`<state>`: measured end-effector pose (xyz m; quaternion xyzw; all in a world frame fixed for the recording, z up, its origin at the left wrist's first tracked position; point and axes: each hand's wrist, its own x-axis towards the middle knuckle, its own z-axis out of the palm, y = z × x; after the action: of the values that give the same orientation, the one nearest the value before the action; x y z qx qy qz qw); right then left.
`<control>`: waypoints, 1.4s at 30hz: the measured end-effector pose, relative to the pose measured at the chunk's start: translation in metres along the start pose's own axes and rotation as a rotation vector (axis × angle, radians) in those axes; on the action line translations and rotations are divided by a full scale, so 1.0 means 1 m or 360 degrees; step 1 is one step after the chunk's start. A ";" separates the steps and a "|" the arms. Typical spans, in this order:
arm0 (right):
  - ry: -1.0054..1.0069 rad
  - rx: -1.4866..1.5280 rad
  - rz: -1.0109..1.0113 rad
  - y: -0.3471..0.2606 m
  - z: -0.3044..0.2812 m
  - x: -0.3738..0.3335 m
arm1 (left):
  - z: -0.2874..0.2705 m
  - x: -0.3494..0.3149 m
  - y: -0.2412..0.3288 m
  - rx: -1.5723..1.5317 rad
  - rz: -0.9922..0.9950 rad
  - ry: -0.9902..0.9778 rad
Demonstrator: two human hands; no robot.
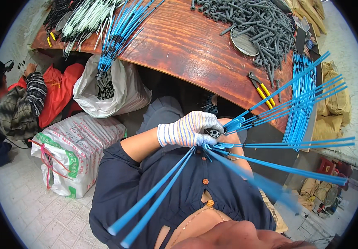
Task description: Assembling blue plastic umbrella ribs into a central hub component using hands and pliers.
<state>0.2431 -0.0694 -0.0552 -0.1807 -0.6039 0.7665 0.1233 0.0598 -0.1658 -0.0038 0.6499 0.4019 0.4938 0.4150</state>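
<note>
My left hand point(191, 128), in a striped knit glove, is closed around a small round black notched hub point(214, 133) in front of my chest. Thin blue rods with black joints point(278, 106), like umbrella ribs, fan out from the hub. Several reach right; two point(156, 195) hang toward the lower left, and one is smeared by motion. Behind the rods is my right hand point(233, 153), with a bracelet at its wrist. Its fingers are mostly hidden, so their grip cannot be made out.
On the reddish wooden table point(179, 37) lie yellow-handled pliers point(262, 90), a heap of dark grey plastic pieces point(257, 20) and blue rod bundles point(301, 99). An opened white sack point(116, 97) and a wrapped bale point(83, 145) stand left. Another person point(19, 103) sits far left.
</note>
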 end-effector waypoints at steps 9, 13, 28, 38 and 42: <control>0.0001 -0.0380 0.0106 0.039 -0.008 0.010 | -0.004 -0.001 -0.003 -0.0532 -0.0313 0.0036; -0.0106 0.0192 0.0162 0.009 0.002 0.005 | -0.013 0.005 -0.018 -0.0029 -0.0006 0.0059; 0.0411 0.0285 -0.0111 0.005 0.030 0.046 | -0.047 -0.012 -0.024 -0.0620 -0.0324 0.1584; 0.0303 0.0106 -0.0082 0.027 0.080 0.056 | -0.019 -0.057 -0.006 -0.0105 -0.0552 0.1074; -0.0268 0.0492 0.0112 0.017 0.053 0.047 | -0.036 -0.061 -0.010 -0.0778 -0.0664 0.0957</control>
<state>0.1788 -0.1011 -0.0667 -0.1158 -0.4803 0.8665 0.0716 0.0121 -0.2142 -0.0263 0.2650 0.4986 0.6473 0.5121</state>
